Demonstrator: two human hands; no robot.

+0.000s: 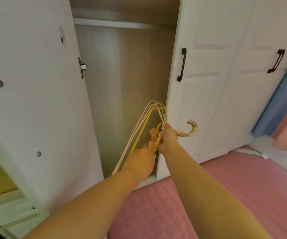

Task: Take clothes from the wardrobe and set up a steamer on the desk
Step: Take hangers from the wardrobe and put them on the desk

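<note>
A bundle of thin wire hangers, cream ones and a yellow one, is held in front of the open wardrobe. My right hand is closed around their necks, the hooks sticking out to the right. My left hand reaches up under the bundle, its fingers touching the hangers beside the right hand. The wardrobe compartment shows bare wood walls and a metal rail with no clothes on it. No steamer or desk is in view.
The open white wardrobe door stands at the left. Shut white doors with dark handles fill the right. A pink quilted bed cover lies below my arms. A blue panel is at the far right.
</note>
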